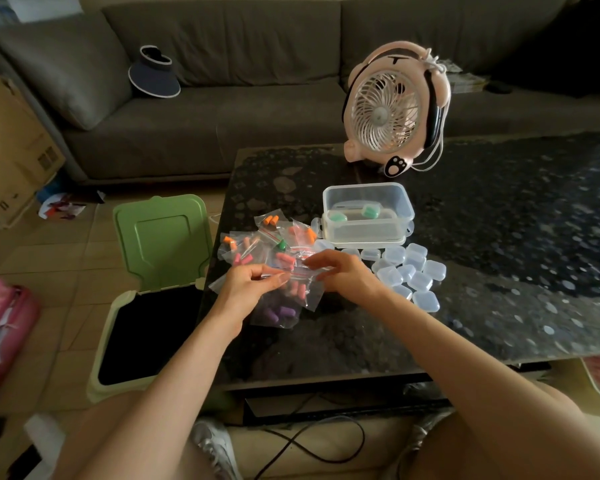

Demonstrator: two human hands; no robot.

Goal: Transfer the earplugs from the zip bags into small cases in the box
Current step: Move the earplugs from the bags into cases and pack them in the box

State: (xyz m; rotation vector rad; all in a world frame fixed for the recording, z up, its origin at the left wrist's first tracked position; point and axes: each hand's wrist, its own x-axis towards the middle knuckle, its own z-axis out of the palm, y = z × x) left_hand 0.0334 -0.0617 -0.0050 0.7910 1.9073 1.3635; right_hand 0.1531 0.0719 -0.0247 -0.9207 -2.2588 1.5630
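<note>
One zip bag in hand: a clear zip bag [300, 277] with a red seal strip holds pink earplugs [297, 291]. It is raised just above the near-left part of the table [499, 254], at the front of the bag pile.
Grip: both hands pinch the bag's top edge between thumb and fingertips, the left hand [253, 284] at the left end and the right hand [343, 275] at the right end.
Why held so: with one hand on each end of the seal, this looks like the start of pulling the bag open.
Hand pose: both bare forearms reach in from below and converge on the bag, with the fingers curled inward toward each other.
Other bags: a loose pile of bags [257, 244] with orange, pink and green earplugs lies just behind the hands. A bag of purple earplugs [279, 311] lies under the held one.
Small cases: a cluster of clear cases [409, 271] sits just right of the right hand, within easy reach, probably waiting to be filled.
Box: a clear open box [368, 233] stands behind the cases. Two cases with green contents [336, 216] lie inside, likely finished ones.
Progress: judged early, since many bags are still full.
Surroundings: a green bin [163, 237] with its lid up stands at the table's left edge, perhaps for empty bags. A pink fan [392, 112] stands at the far side, with a grey sofa [222, 64] beyond.
</note>
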